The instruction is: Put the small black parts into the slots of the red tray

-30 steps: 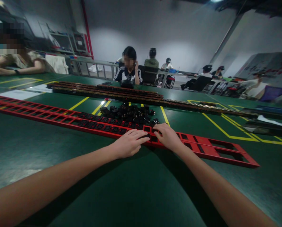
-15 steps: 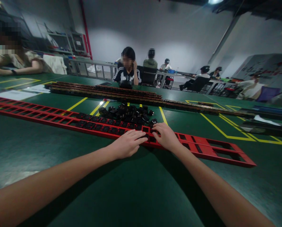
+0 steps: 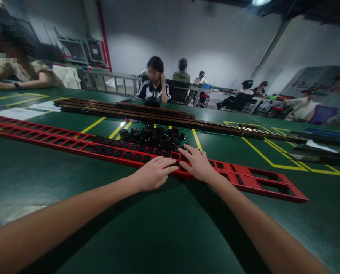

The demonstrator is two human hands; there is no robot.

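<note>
From here I see the red frame [image 3: 245, 173] stretching far left to near right across the surface [image 3: 158, 236]. My right hand [image 3: 197, 163], fingers parted above it, is nearer the black pile [image 3: 158, 136] just beyond; whether my left hand [image 3: 155, 173] grips anything, I cannot tell.

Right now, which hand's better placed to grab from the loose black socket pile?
Right hand, likely: fingertips beside the black socket pile; left hand lies over the red frame, farther away.
</note>
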